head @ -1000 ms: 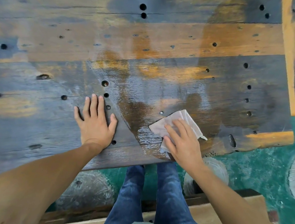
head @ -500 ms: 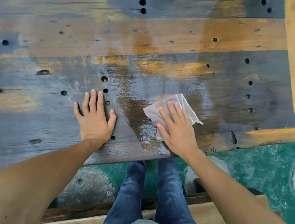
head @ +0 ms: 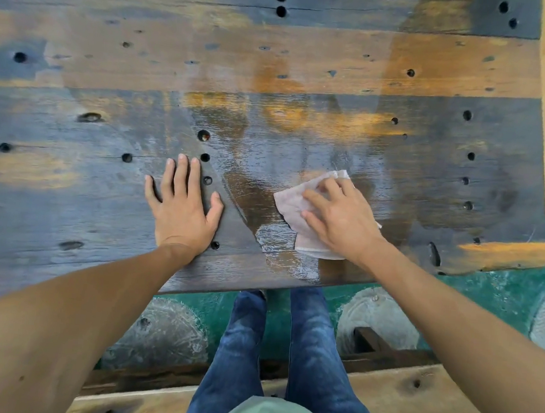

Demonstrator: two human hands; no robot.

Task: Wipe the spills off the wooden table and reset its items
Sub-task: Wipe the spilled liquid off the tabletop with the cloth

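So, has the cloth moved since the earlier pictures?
Yes. The cloth under the right hand slid away from the table near edge, toward the holes beside the left hand.

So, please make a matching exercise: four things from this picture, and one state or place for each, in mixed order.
Things:
1. left hand
2. right hand
3. white cloth
4. wooden bench

States or places:
a. under the right hand, on the wet patch
b. flat on the dry wood
c. behind the legs in jeans
d. pressing the cloth down

Pairs: 1-b, 2-d, 3-a, 4-c
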